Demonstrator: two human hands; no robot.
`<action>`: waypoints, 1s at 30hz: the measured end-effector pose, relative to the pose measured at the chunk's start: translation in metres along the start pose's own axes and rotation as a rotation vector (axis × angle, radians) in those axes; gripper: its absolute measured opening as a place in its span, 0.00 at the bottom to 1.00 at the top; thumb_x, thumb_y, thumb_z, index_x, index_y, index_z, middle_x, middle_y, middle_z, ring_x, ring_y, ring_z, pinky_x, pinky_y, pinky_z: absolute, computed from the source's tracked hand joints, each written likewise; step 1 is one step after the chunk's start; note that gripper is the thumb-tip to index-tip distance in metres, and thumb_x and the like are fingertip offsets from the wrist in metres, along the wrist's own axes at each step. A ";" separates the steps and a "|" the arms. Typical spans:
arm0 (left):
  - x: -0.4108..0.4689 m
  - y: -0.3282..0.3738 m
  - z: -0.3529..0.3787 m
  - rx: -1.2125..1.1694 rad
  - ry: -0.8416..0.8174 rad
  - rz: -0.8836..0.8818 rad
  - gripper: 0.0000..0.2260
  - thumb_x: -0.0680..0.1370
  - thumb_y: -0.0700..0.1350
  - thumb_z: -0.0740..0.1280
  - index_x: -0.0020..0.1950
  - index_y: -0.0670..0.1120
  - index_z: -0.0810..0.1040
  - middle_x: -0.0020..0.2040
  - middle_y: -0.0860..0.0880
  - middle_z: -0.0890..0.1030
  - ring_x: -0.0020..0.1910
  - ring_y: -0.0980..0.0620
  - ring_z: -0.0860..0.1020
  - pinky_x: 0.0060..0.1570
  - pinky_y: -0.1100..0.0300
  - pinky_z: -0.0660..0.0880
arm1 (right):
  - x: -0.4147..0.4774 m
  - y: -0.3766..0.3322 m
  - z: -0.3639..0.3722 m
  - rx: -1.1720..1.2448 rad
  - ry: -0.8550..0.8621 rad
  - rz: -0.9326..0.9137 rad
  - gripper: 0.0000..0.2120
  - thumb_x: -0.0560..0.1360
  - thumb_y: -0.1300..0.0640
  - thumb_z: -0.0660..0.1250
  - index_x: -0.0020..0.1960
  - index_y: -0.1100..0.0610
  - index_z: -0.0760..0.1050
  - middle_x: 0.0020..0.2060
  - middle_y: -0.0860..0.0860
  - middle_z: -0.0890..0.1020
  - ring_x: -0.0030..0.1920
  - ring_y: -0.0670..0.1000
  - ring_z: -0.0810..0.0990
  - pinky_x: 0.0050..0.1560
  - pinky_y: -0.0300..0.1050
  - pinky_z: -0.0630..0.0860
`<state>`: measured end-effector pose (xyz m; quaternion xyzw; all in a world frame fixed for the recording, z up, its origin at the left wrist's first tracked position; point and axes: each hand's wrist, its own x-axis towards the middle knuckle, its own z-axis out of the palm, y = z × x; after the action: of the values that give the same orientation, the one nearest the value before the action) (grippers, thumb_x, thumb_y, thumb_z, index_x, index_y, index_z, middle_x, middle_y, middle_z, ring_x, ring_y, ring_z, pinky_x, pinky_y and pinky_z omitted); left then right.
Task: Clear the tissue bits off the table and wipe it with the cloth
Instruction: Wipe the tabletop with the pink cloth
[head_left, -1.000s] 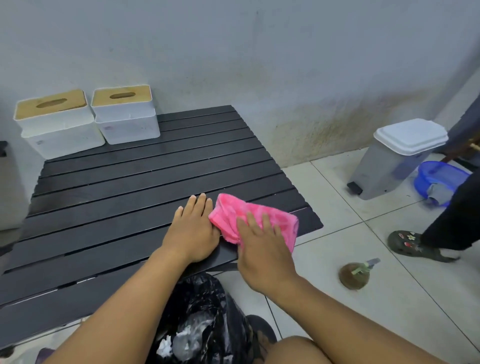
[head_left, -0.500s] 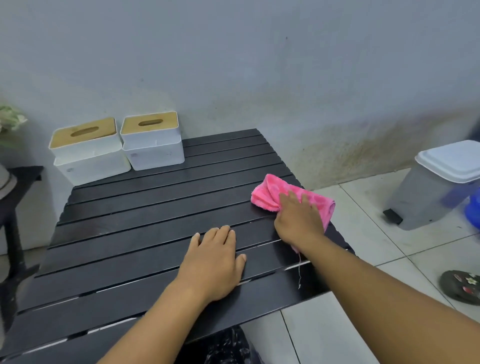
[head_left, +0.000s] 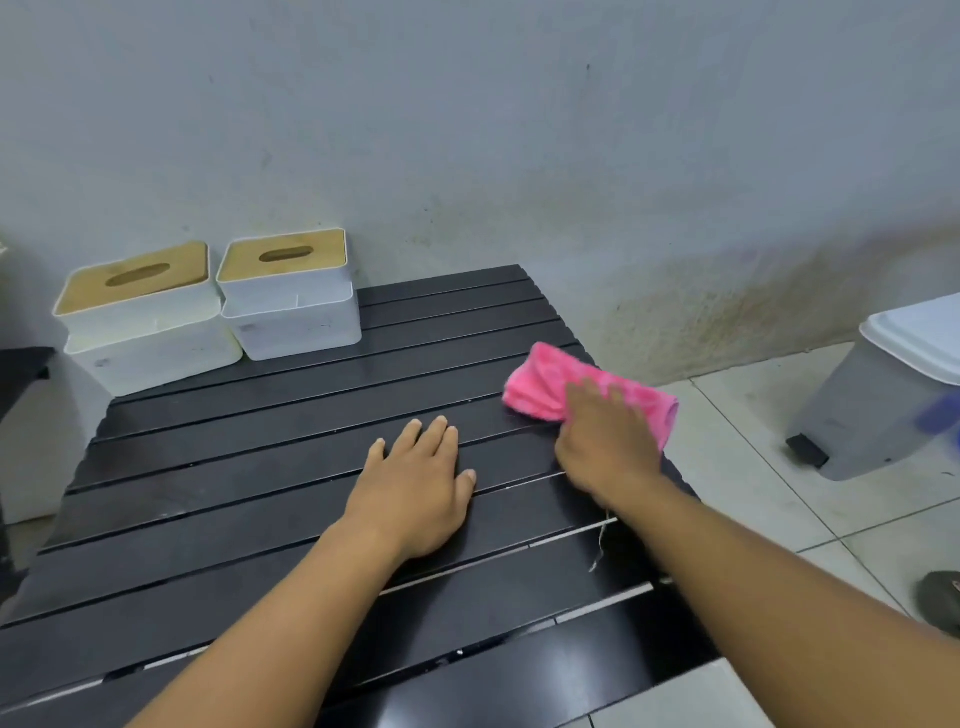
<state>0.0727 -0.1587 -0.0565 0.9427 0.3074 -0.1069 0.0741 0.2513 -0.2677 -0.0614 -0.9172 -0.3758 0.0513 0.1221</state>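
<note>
A pink cloth (head_left: 550, 384) lies bunched on the right side of the black slatted table (head_left: 249, 499), close to its right edge. My right hand (head_left: 605, 441) presses down on the cloth with the fingers laid flat over it; the hand is blurred. My left hand (head_left: 415, 486) rests flat on the slats near the table's middle, fingers straight and spread a little. I see no tissue bits on the slats. A thin loose thread (head_left: 601, 540) hangs at a gap under my right forearm.
Two white tissue boxes with wooden lids (head_left: 148, 317) (head_left: 291, 293) stand at the table's back left against the wall. A grey pedal bin with a white lid (head_left: 883, 395) stands on the tiled floor to the right. A dark sandal (head_left: 940, 597) lies at the right edge.
My right hand has slid the pink cloth from the table's front edge toward the back right. My left hand has stayed flat on the slats. The view has tilted up, away from the black bag.
</note>
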 end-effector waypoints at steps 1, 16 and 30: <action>-0.001 -0.001 0.000 -0.002 0.000 0.002 0.28 0.84 0.58 0.47 0.82 0.47 0.50 0.82 0.52 0.47 0.81 0.49 0.46 0.77 0.43 0.49 | 0.013 0.003 -0.003 0.008 -0.012 0.052 0.25 0.74 0.62 0.56 0.71 0.55 0.66 0.72 0.55 0.69 0.72 0.62 0.65 0.70 0.60 0.64; 0.001 -0.005 0.000 -0.035 0.002 0.034 0.29 0.84 0.58 0.48 0.82 0.47 0.49 0.82 0.52 0.47 0.81 0.49 0.46 0.78 0.46 0.49 | 0.019 -0.031 0.009 0.000 -0.015 -0.052 0.23 0.75 0.61 0.57 0.70 0.53 0.67 0.71 0.52 0.71 0.71 0.60 0.67 0.70 0.57 0.64; 0.036 -0.037 -0.017 0.003 -0.020 -0.054 0.29 0.83 0.58 0.48 0.82 0.47 0.52 0.82 0.49 0.49 0.81 0.48 0.49 0.77 0.42 0.48 | 0.009 -0.060 0.024 0.010 -0.062 -0.214 0.24 0.78 0.58 0.55 0.74 0.52 0.63 0.75 0.51 0.65 0.75 0.58 0.60 0.73 0.56 0.59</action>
<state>0.0816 -0.1051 -0.0522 0.9330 0.3317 -0.1189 0.0728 0.2130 -0.2155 -0.0690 -0.8692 -0.4748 0.0682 0.1197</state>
